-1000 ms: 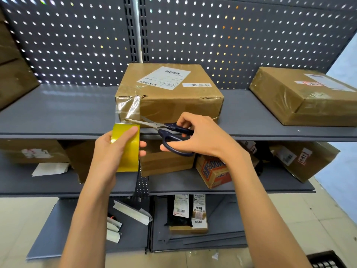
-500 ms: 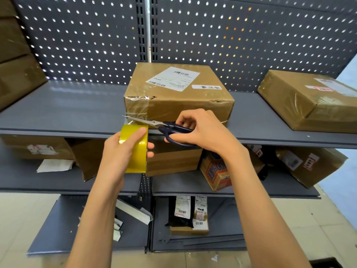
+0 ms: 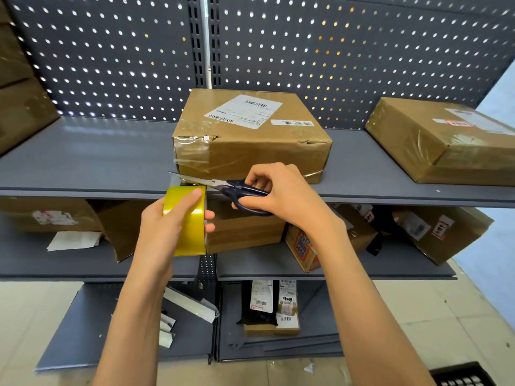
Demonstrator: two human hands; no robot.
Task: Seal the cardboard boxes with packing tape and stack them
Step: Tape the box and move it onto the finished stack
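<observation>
Now the tape roll is gripped in the left hand, thumb over its outer face and fingertips curled round the far edge, held just below the lip of the shelf. Beside it the scissors are held by the right hand, fingers through the dark handles, with the blades closed or nearly so. A second ago the blades were spread around a strip of clear tape stretched from roll to box; since then they have been brought together and the strip is no longer seen taut between the two. From this it is judged that the cut has just been made, so that the loose end remains to be pressed down before stacking is begun.

Farther back, the box stands on the shelf, tape wrinkled over its left front corner. A second box lies well apart to the right, cut off by the frame edge.

Whether the strip is fully severed cannot be told, as clear tape against the grey shelf is hard to make out, and the blade tips overlap the box's lower corner.
</observation>
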